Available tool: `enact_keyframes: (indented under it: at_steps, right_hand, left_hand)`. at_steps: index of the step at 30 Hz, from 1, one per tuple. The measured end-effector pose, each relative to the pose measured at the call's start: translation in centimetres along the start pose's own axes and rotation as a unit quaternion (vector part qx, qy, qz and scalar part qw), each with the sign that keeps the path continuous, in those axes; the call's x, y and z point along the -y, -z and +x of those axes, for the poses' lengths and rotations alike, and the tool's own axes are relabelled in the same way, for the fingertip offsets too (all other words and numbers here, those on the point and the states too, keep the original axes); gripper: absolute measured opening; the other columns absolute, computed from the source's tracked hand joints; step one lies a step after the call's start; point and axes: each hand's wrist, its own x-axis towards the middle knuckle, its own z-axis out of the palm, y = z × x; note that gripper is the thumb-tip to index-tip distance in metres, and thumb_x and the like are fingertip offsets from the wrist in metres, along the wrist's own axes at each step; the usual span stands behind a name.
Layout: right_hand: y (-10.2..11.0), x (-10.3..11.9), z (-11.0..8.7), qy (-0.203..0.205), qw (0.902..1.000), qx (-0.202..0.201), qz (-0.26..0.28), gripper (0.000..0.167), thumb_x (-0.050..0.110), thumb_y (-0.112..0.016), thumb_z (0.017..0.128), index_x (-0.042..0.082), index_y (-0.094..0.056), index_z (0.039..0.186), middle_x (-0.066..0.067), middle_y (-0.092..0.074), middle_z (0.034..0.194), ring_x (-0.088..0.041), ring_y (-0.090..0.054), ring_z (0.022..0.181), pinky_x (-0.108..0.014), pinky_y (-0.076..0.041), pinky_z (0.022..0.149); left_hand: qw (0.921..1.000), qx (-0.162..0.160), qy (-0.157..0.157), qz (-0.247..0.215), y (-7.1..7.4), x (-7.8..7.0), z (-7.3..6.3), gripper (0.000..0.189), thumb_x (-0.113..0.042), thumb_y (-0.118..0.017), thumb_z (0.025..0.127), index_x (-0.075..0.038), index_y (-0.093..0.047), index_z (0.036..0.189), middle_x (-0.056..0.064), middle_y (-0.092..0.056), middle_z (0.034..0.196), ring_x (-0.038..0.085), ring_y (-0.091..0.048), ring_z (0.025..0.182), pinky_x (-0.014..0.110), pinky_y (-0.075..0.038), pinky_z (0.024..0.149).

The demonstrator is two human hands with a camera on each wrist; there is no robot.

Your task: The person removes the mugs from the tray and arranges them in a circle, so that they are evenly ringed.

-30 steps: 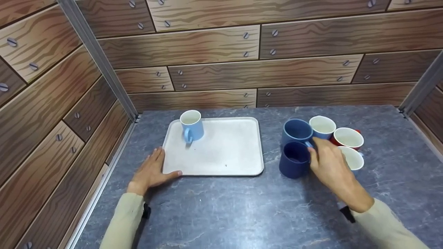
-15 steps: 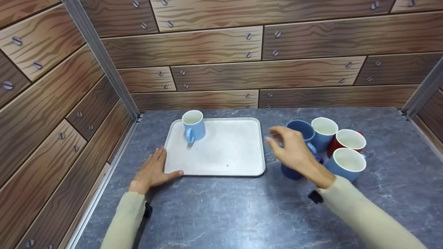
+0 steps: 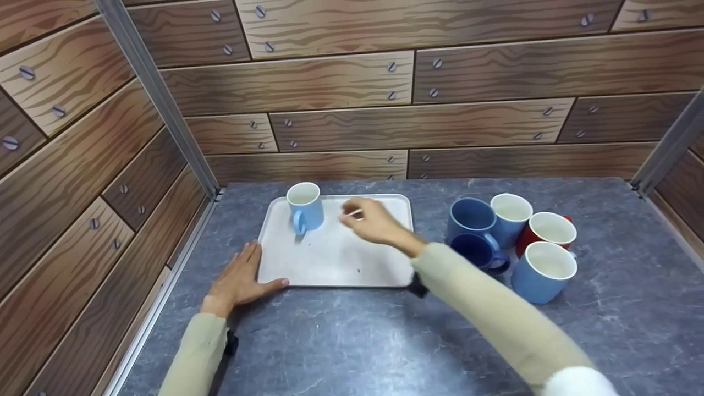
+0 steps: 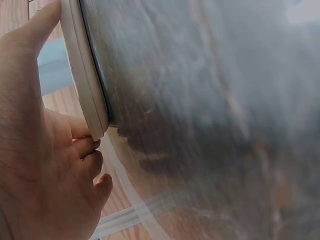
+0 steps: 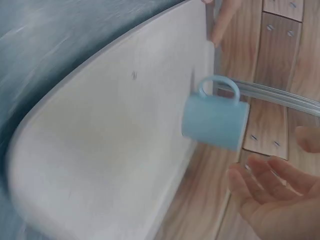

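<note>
A light blue mug (image 3: 307, 212) with a white inside stands upright at the back left of the white tray (image 3: 330, 258), its handle toward the front. At the tray's left front corner rests my left hand (image 3: 236, 280), thumb along the front edge and fingers along the left side. My right hand (image 3: 375, 221) hovers over the tray, right of the mug and apart from it, fingers loosely bent with nothing between them. In the right wrist view the mug (image 5: 215, 120) lies just beyond the fingertips (image 5: 237, 180) of that hand.
Right of the tray several mugs stand close together: a mid-blue mug (image 3: 472, 217), a dark blue mug (image 3: 476, 252), a red mug (image 3: 550, 231), a light blue mug (image 3: 542, 278) and another light blue mug (image 3: 511, 214). Wood-patterned walls (image 3: 341, 126) bound the table's back and sides.
My right hand has left the dark blue mug's handle and moved left across to the tray, carrying nothing. The dark blue mug's handle now points right. My left hand stays put.
</note>
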Motion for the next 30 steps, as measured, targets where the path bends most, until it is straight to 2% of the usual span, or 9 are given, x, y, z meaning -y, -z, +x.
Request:
enact_keyframes:
  at_steps: [5, 9, 14, 17, 23, 25, 30]
  right_hand:
    - [-3.8, 0.1, 2.9, -0.013, 0.9993, 0.005, 0.035, 0.039, 0.017, -0.064, 0.106, -0.007, -0.065, 0.136, -0.025, -0.069, 0.136, -0.041, -0.071, 0.122, -0.045, -0.06, 0.107]
    - [-6.7, -0.1, 4.1, -0.036, 0.9972, -0.001, 0.066, 0.04, 0.019, -0.064, 0.106, -0.006, -0.064, 0.137, -0.023, -0.069, 0.136, -0.038, -0.068, 0.124, -0.043, -0.058, 0.108]
    - [-9.8, -0.5, 4.5, -0.068, 0.9904, -0.015, 0.12, 0.041, 0.018, -0.064, 0.106, -0.006, -0.063, 0.139, -0.02, -0.069, 0.134, -0.033, -0.074, 0.103, -0.035, -0.065, 0.085]
    - [-11.2, -0.6, 4.6, -0.082, 0.9833, -0.021, 0.161, 0.041, 0.016, -0.062, 0.107, -0.007, -0.061, 0.141, -0.021, -0.068, 0.134, -0.033, -0.075, 0.094, -0.036, -0.067, 0.076]
    - [-12.9, -0.4, 5.3, -0.113, 0.958, -0.024, 0.262, 0.041, 0.013, -0.058, 0.109, -0.008, -0.057, 0.144, -0.029, -0.067, 0.13, -0.044, -0.074, 0.105, -0.045, -0.068, 0.083]
    - [-13.3, -0.4, 5.5, -0.127, 0.9498, -0.024, 0.285, 0.041, 0.014, -0.058, 0.109, -0.008, -0.056, 0.144, -0.031, -0.068, 0.129, -0.043, -0.074, 0.106, -0.043, -0.068, 0.083]
    - [-14.0, -0.3, 6.0, -0.151, 0.9367, -0.037, 0.314, 0.038, 0.015, -0.059, 0.109, -0.006, -0.058, 0.141, -0.029, -0.068, 0.13, -0.034, -0.075, 0.101, -0.038, -0.067, 0.082]
  left_hand:
    - [1.0, -0.003, 0.001, -0.007, 0.0, 0.0, -0.1, 0.129, -0.085, -0.064, 0.085, 0.004, -0.02, 0.168, 0.025, -0.016, 0.177, 0.044, -0.014, 0.165, 0.057, -0.014, 0.136]
    - [0.9999, -0.01, -0.006, -0.002, 0.0, 0.0, 0.0, 0.129, -0.084, -0.064, 0.086, 0.006, -0.02, 0.167, 0.026, -0.017, 0.176, 0.044, -0.015, 0.165, 0.056, -0.014, 0.136]
    - [0.9999, -0.011, -0.009, 0.0, -0.1, 0.0, -0.1, 0.128, -0.084, -0.063, 0.086, 0.006, -0.021, 0.167, 0.026, -0.017, 0.176, 0.044, -0.015, 0.165, 0.057, -0.015, 0.136]
    - [0.9999, -0.011, -0.012, 0.001, -0.1, 0.0, -0.3, 0.127, -0.084, -0.064, 0.087, 0.006, -0.021, 0.167, 0.026, -0.017, 0.176, 0.045, -0.015, 0.164, 0.057, -0.015, 0.136]
    - [0.9998, -0.013, -0.016, 0.003, -0.1, 0.1, -0.3, 0.127, -0.083, -0.063, 0.087, 0.007, -0.021, 0.166, 0.027, -0.018, 0.176, 0.045, -0.016, 0.164, 0.058, -0.016, 0.136]
    - [0.9998, -0.013, -0.016, 0.005, -0.1, 0.1, -0.3, 0.127, -0.084, -0.063, 0.087, 0.007, -0.022, 0.166, 0.027, -0.018, 0.176, 0.045, -0.016, 0.164, 0.059, -0.016, 0.135]
    - [0.9996, -0.018, -0.019, 0.006, -0.1, 0.1, -0.1, 0.126, -0.082, -0.064, 0.087, 0.007, -0.023, 0.166, 0.027, -0.02, 0.175, 0.045, -0.017, 0.164, 0.058, -0.017, 0.135]
